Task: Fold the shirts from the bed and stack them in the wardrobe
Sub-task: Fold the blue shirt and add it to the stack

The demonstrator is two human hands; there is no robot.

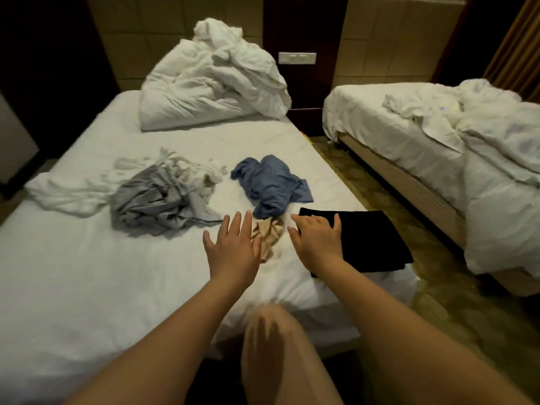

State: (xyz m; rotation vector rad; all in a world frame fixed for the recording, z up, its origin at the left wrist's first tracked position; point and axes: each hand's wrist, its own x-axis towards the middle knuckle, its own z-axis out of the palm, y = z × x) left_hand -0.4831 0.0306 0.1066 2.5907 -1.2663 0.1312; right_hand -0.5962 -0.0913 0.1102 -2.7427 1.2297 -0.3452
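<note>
On the near bed (73,273) lie several crumpled shirts: a grey one (152,200), a white one (70,185) to its left, a blue one (268,182), and a tan one (270,232) just below the blue. A black shirt (371,241) lies folded flat near the bed's right edge. My left hand (233,247) hovers with straight fingers just left of the tan shirt. My right hand (315,241) is spread at the black shirt's left edge, fingers relaxed, holding nothing. The tan shirt sits between both hands.
A bundled white duvet (210,80) is heaped at the head of the bed. A second unmade bed (438,147) stands to the right across a narrow carpeted aisle (423,287). My bare knee (271,346) is at the bed's foot. No wardrobe is in view.
</note>
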